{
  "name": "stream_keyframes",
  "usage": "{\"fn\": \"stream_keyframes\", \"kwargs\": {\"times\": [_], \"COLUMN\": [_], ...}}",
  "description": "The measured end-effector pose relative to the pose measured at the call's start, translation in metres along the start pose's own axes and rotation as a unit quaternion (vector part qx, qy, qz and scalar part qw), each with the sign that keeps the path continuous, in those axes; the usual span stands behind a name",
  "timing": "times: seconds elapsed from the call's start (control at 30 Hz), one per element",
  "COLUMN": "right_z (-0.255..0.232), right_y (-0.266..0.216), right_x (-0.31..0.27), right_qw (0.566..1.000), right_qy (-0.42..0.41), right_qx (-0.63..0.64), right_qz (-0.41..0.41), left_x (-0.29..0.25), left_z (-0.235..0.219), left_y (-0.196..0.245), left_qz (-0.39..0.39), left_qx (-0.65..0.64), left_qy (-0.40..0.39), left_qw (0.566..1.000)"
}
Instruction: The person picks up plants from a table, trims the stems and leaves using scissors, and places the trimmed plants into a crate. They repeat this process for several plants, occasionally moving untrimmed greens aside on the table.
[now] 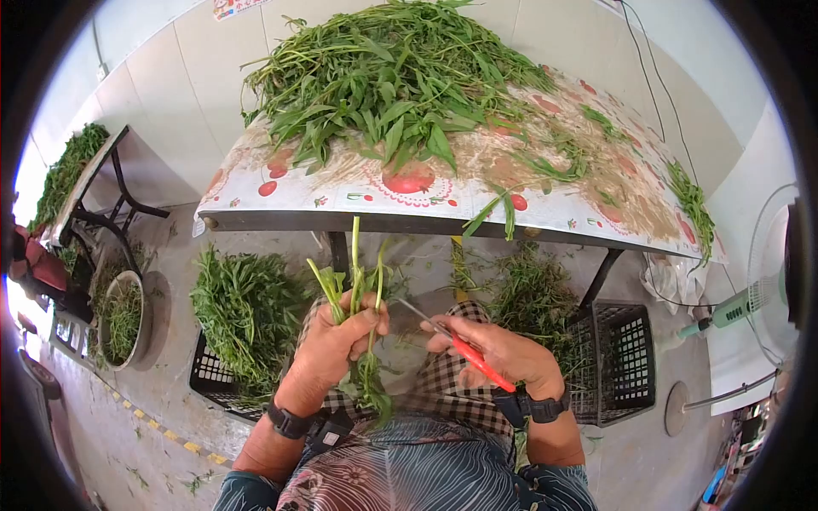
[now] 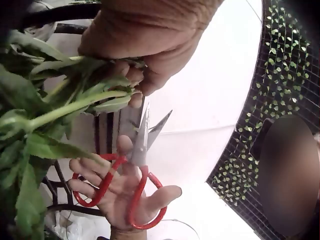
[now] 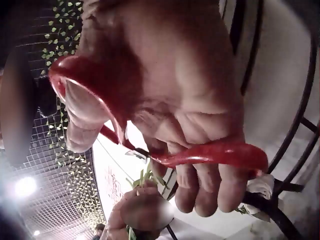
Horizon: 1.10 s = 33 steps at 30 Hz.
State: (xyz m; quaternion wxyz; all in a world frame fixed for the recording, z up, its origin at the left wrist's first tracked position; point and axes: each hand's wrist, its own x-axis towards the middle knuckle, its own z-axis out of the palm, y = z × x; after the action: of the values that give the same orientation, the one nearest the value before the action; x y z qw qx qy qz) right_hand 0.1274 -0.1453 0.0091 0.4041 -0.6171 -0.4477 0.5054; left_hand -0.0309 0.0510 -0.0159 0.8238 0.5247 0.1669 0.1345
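Note:
My left hand (image 1: pixel 328 347) grips a small bunch of leafy green stems (image 1: pixel 368 383) over the lap, bare stalk ends pointing up and leaves hanging below. To its right, my right hand (image 1: pixel 515 356) holds red-handled scissors (image 1: pixel 479 362), blades toward the bunch. In the left wrist view the scissor blades (image 2: pixel 141 142) are spread apart, their tips just below the left hand (image 2: pixel 150 40). The right wrist view has the thumb through one red loop (image 3: pixel 87 82) and several fingers through the other.
A large heap of greens (image 1: pixel 375 94) covers the back of the table (image 1: pixel 298 192), whose cloth is muddy. Below stand black crates (image 1: pixel 630 358), with more greens (image 1: pixel 247 311) at left. A basin (image 1: pixel 141 336) and a fan (image 1: pixel 767 289) flank the area.

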Motion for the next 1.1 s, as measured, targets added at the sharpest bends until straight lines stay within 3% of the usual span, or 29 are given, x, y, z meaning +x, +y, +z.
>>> {"fn": "stream_keyframes", "kwargs": {"times": [0.13, 0.33, 0.53, 0.63, 0.73, 0.83, 0.93, 1.03, 1.1], "right_z": [0.002, 0.005, 0.014, 0.012, 0.011, 0.012, 0.014, 0.012, 0.013], "right_y": [0.002, 0.022, 0.012, 0.014, 0.023, 0.027, 0.024, 0.027, 0.026], "right_x": [0.002, 0.007, 0.006, 0.004, 0.005, 0.009, 0.005, 0.006, 0.005], "right_qw": [0.999, 0.992, 0.977, 0.969, 0.972, 0.987, 0.992, 0.994, 0.994], "right_qy": [0.009, 0.06, 0.138, 0.093, 0.051, 0.071, 0.072, 0.037, 0.021], "right_qx": [-0.029, 0.109, 0.142, 0.22, 0.214, 0.085, 0.039, 0.106, 0.107], "right_qz": [-0.013, -0.037, -0.076, -0.06, -0.08, -0.117, -0.098, -0.003, -0.007], "left_x": [-0.003, -0.003, -0.004, -0.002, -0.001, 0.0, 0.0, 0.0, 0.001], "left_z": [-0.002, 0.0, 0.002, 0.004, 0.006, 0.005, 0.003, 0.001, 0.001], "left_y": [-0.001, -0.001, -0.001, 0.001, 0.002, 0.001, 0.0, -0.002, -0.002], "left_qz": [-0.009, -0.018, 0.002, 0.004, 0.011, 0.02, 0.027, 0.033, 0.035], "left_qx": [-0.028, 0.003, 0.066, 0.062, 0.055, 0.04, 0.02, 0.025, 0.03], "left_qy": [-0.02, -0.022, 0.009, 0.023, 0.027, 0.027, 0.026, 0.034, 0.027], "left_qw": [0.999, 1.0, 0.998, 0.998, 0.998, 0.999, 0.999, 0.999, 0.999]}}
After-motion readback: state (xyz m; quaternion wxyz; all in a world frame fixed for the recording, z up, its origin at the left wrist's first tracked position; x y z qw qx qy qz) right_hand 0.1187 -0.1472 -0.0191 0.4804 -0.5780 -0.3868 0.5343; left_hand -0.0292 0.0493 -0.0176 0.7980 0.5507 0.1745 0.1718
